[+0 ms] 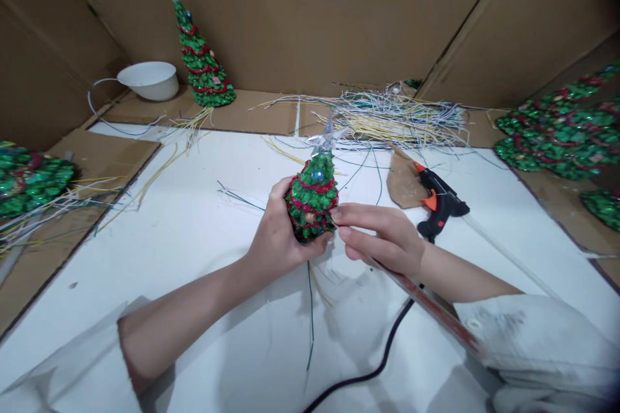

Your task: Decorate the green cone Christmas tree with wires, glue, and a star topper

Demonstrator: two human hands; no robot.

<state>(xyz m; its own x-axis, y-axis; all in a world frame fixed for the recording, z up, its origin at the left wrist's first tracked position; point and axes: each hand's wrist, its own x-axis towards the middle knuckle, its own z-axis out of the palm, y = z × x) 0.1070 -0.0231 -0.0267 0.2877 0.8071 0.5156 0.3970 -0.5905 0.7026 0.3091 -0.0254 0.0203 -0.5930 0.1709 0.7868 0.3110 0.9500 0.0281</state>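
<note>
A small green Christmas tree ornament (312, 192) with red garland, round baubles and a clear star on top is held upright near the middle of the table. My left hand (281, 226) is wrapped round its left side and base, thumb across the front. At the tree's right side, my right hand (382, 235) has its fingers closed, the tips close to the lower branches. A long thin tool with a worn reddish handle (436, 310) runs back from under this hand towards the sleeve; its tip is hidden. Thin wires (310, 310) hang below the tree.
A black glue gun (440, 200) lies on the right by a cardboard scrap (404, 177), its black cable (387, 355) crossing the front. Behind lies a wire heap (402, 116). Other trees (203, 64) stand around, and a white bowl (152, 82) sits back left.
</note>
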